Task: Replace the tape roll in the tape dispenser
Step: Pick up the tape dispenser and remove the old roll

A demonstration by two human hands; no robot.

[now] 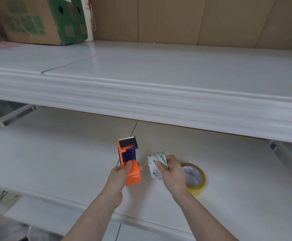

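An orange and dark blue tape dispenser (129,153) is held by its orange handle in my left hand (119,178), above the lower white shelf, with its toothed blade pointing away from me. My right hand (172,173) grips a white cardboard core (154,164) with green print, just right of the dispenser and apart from it. A yellowish roll of tape (196,178) lies flat on the shelf behind my right hand, partly hidden by it.
The lower white shelf (63,153) carries the roll. An upper white shelf (159,80) juts out above it. A brown and green cardboard box (37,20) stands at the upper shelf's back left, against a cardboard back wall.
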